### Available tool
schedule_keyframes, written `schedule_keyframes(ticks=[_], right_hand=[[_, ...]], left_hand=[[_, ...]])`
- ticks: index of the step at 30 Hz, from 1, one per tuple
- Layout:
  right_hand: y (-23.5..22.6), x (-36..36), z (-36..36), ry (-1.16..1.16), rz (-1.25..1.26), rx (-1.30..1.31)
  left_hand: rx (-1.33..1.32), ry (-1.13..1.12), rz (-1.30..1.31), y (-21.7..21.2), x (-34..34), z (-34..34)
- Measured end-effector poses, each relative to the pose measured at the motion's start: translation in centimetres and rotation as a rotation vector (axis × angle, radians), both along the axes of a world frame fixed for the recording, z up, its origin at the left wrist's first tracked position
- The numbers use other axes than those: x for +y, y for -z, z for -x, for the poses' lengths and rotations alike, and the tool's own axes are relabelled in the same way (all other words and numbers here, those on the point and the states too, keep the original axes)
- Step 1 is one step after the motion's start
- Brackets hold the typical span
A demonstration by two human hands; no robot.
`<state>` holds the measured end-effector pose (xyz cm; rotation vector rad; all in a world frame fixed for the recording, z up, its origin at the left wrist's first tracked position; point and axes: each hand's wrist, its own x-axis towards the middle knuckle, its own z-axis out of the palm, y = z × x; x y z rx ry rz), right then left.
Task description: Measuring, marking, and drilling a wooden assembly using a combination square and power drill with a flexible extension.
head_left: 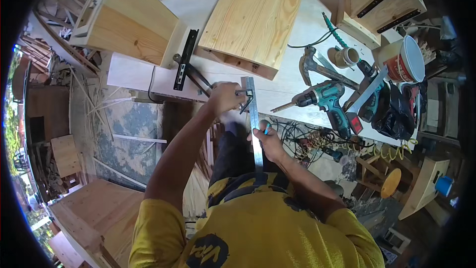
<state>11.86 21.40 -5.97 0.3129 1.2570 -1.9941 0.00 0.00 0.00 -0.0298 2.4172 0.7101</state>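
My left hand [225, 98] is closed at the table's front edge, its fingers on a small dark metal piece [246, 100] that lies against a long metal ruler [254, 114]. The ruler points from my body toward the tabletop. My right hand [268, 144] grips its lower part and also has a slim blue pen or pencil [267, 129] between the fingers. Just beyond my left hand, dark pincers [198, 79] lie with their handles toward it. A black drawer slide [186, 59] rests partly over them.
A wooden box [253, 15] and a drawer-like box [131, 22] stand on the white table [129, 72]. To the right lie a hammer [329, 72], a teal cordless drill [322, 97], a handsaw [367, 89] and a white bucket [409, 59]. Tangled cables [302, 141] hang below.
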Motion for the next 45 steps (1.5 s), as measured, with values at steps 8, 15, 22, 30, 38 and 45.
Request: schedule_keyframes(ticks=[8,15,22,30,38,45], right_hand=[[-0.8,-3.3,-1.1,0.215,-0.037,-0.139],[-0.6,-6.7,-0.4,0.343,-0.07,-0.057],[0.8,-8.5,0.3,0.421,-0.029,-0.049],[1.5,-8.1,1.0,0.329,-0.103,-0.169],[-1.6,-6.2,2.4,0.179,-0.396,-0.037],[-2.8,-5.4,7.5,0.284,-0.699,0.376]], left_hand=[[0.74,-0.065,0.015,0.7,0.6,-2.4],[0.36,-0.575,-0.424,2.8,2.0,-6.6],[-0.029,-0.805,-0.606,4.3,2.1,-7.0],[0.019,-0.52,-0.353,4.7,1.3,-5.1],[-0.068,-0.808,-0.545,6.7,1.7,-5.2],[-0.023,-0.783,-0.533,7.0,1.9,-4.9]])
